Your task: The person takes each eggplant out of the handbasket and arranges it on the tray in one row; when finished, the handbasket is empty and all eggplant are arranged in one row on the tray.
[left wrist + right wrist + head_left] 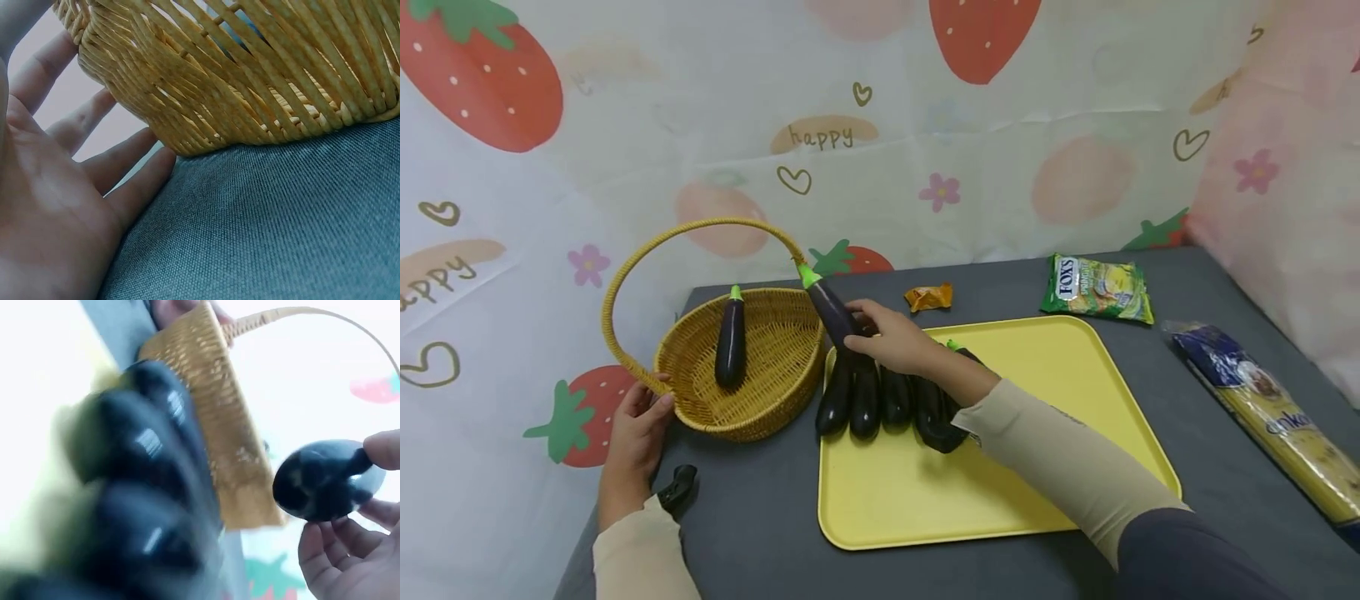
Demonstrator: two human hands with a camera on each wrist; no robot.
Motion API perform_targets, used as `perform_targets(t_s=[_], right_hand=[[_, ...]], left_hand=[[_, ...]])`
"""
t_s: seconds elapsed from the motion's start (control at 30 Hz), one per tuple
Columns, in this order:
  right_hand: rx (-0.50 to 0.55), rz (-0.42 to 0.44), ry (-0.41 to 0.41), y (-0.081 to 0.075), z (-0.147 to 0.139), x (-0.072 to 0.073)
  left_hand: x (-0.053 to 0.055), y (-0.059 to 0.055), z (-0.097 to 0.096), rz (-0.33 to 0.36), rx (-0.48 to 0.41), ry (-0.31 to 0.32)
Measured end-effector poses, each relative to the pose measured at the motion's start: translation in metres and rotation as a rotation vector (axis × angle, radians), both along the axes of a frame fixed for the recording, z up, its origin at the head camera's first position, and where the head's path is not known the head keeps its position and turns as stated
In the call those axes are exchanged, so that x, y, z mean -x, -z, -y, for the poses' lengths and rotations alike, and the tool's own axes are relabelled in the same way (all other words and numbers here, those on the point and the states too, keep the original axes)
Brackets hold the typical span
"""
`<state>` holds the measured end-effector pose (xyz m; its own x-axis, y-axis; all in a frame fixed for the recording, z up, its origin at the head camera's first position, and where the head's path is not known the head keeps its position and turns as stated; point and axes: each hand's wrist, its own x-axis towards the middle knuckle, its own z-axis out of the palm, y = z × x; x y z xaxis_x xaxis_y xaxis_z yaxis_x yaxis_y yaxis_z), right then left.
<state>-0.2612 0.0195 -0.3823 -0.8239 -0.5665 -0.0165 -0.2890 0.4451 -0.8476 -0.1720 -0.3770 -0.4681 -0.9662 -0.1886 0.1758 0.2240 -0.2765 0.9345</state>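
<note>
A yellow wicker basket [790,408] with a tall arched handle stands on the left, and one eggplant [731,342] leans inside it. My left hand [638,429] holds the basket's left rim by the handle's base; in the left wrist view its fingers [134,159] touch the woven wall. My right hand [891,337] grips another eggplant [831,308] above the tray's left edge, its green stem end pointing toward the basket and overlapping the handle in the head view. Below lie several more eggplants [865,404] side by side on the yellow tray [880,508]; my forearm partly covers them.
Behind the tray lies a small orange wrapped snack [928,297]. A green snack packet [1097,289] and a long packet of yellow pasta [1270,408] rest at the right. A black object [679,487] is beside my left wrist. A printed cloth hangs behind the grey table [760,517].
</note>
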Motion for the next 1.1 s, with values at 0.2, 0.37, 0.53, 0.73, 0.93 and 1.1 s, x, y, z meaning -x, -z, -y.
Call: perform_targets(t_s=[0.2,0.37,0.53,0.73,0.93,1.1], right_hand=[[0.095,0.079,0.074,0.016,-0.058,-0.011],[0.176,0.092,0.152,0.022,-0.105,-0.018],[0.329,0.158,0.231,0.029,-0.15,-0.024],[0.373,0.267,0.357,0.043,-0.187,-0.037],[0.27,0.338,0.361,0.055,-0.2,-0.053],[0.068,0.282,0.386,0.054,-0.197,-0.057]], left_hand=[[0.0,0.0,0.003,0.024,-0.008,-0.034],[-0.001,-0.001,0.004,0.023,-0.021,-0.022],[-0.001,-0.002,0.002,0.023,-0.032,-0.027],[-0.001,-0.001,0.001,0.011,-0.035,-0.01],[-0.001,0.002,0.0,-0.002,-0.039,-0.003],[0.001,0.002,-0.001,-0.026,-0.047,-0.001]])
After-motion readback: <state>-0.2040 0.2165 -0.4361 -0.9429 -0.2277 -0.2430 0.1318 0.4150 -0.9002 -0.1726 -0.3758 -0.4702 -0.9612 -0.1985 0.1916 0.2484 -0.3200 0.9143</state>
